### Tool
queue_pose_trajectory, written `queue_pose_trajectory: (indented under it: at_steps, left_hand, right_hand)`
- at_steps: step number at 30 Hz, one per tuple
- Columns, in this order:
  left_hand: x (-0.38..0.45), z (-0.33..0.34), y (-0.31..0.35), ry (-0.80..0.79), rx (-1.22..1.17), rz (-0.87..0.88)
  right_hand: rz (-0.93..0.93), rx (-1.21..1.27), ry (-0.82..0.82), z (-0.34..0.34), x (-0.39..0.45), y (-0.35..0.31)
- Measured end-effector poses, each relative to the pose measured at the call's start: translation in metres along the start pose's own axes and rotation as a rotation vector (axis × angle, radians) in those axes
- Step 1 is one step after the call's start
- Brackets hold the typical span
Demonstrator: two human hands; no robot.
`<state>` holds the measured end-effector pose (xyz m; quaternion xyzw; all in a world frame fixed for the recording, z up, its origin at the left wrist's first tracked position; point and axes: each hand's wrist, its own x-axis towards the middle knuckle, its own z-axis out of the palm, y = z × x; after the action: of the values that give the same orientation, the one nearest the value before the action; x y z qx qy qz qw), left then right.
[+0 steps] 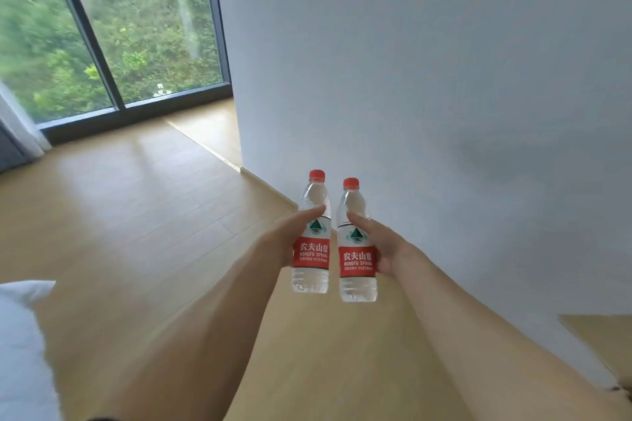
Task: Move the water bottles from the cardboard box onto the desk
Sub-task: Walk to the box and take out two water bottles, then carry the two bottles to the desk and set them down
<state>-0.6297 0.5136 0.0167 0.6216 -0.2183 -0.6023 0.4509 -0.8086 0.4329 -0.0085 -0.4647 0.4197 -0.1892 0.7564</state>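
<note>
Bottles (310, 251) (357, 261) upright, one in each hand's (285, 236) (381, 249) grip.

**Count: two bottles, two hands**

Two water bottles are in view: the left bottle (311, 243) and the right bottle (357, 249). Each carries one red cap and one red label, making two caps and two labels. Two bare hands show, the left hand (290, 236) and the right hand (383, 249). One window (113, 27) has two glass panes. One white pillow (20, 335) lies at the lower left.

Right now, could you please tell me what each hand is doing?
Left hand: grips the left bottle.
Right hand: grips the right bottle.
</note>
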Motion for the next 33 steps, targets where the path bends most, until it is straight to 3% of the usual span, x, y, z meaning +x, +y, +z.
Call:
queue_pose_trajectory:
  at_steps: [11, 23, 33]
  left_hand:
    - [-0.005, -0.152, 0.016, 0.168, -0.141, 0.043]
    - [0.033, -0.252, 0.045, 0.400, -0.316, 0.044]
    - [0.092, -0.309, 0.105, 0.552, -0.475, 0.105]
  right_hand:
    - [0.058, -0.116, -0.244, 0.140, 0.100, -0.024]
    - [0.199, -0.198, -0.478, 0.235, 0.225, -0.047]
    - [0.266, -0.310, -0.712, 0.285, 0.341, -0.111]
